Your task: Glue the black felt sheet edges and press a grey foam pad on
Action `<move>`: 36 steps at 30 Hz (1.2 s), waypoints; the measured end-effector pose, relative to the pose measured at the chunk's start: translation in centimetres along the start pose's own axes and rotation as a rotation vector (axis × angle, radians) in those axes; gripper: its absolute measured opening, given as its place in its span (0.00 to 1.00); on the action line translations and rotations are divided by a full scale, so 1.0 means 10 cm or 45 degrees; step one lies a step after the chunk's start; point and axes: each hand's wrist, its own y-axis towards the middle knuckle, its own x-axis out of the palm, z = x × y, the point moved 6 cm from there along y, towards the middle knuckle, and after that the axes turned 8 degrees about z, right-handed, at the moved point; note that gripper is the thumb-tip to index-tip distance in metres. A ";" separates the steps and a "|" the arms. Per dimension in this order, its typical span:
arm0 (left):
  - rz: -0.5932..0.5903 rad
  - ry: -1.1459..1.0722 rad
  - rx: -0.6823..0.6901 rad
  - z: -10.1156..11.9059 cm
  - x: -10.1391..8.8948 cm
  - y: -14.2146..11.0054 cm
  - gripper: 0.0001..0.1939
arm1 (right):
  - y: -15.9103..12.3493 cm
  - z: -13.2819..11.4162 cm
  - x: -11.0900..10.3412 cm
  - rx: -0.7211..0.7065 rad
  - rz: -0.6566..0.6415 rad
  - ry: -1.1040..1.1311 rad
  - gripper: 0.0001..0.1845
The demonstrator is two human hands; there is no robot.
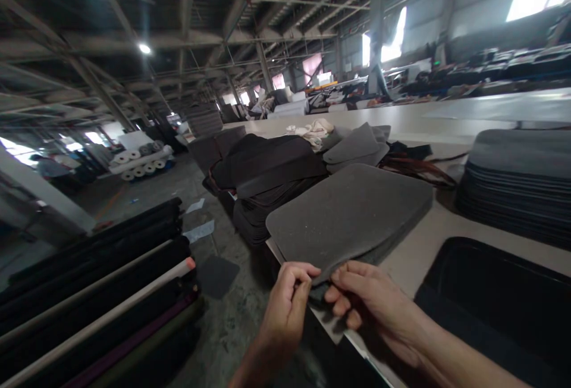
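A grey felt-like mat (352, 209) with rounded corners lies on top of a stack at the table's near edge. My right hand (372, 293) pinches the mat's near edge between thumb and forefinger and lifts it slightly, its other fingers curled below. Just left of it, my left hand (289, 299) is closed at the same edge, thumb and forefinger together on the mat's near corner. Darker layers show beneath the raised edge. What lies under my fingers is partly hidden.
A tall stack of dark mats (517, 185) and a black panel (499, 304) are on the table at right. Behind lie black sheets (272, 165), grey pieces (357, 147) and cream cloth (314, 132). Long fabric rolls (98, 310) stand left across the floor aisle.
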 end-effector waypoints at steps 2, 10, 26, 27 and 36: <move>-0.011 0.002 0.002 0.00 0.01 0.00 0.10 | -0.01 -0.01 0.00 0.015 -0.002 0.000 0.07; -0.029 0.032 0.002 0.07 0.00 -0.01 0.06 | 0.03 0.01 -0.02 -0.019 0.015 -0.045 0.09; 0.074 0.224 0.048 0.28 0.12 0.15 0.08 | 0.02 0.00 -0.02 -0.057 0.067 -0.168 0.12; 0.072 0.230 0.042 0.29 0.12 0.16 0.08 | 0.02 0.01 -0.02 -0.041 0.078 -0.169 0.12; 0.104 0.388 0.007 0.39 0.05 0.33 0.08 | 0.02 0.08 -0.08 0.010 0.116 -0.094 0.11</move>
